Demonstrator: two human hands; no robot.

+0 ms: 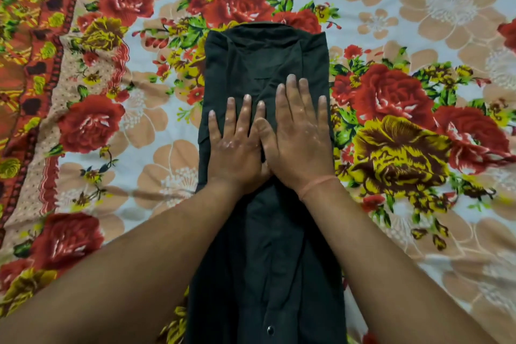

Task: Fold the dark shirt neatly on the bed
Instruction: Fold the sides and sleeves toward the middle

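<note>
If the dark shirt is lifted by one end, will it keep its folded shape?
Probably not: the dark shirt shows soft creases, so it likely droops and unfolds. It looks thin and light, lying flat under the left hand and right hand.

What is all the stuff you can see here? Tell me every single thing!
shirt: one, dark, lying in a long strip down the middle of the bed
button: one, dark and shiny, on the shirt near the bottom edge
bedsheet: one, pale with red and yellow flowers, under the shirt
patterned band: one, orange-red, along the left edge
wrist thread: one, pinkish-orange, around the right wrist
left hand: one, flat on the shirt
right hand: one, flat on the shirt, beside the left
</note>
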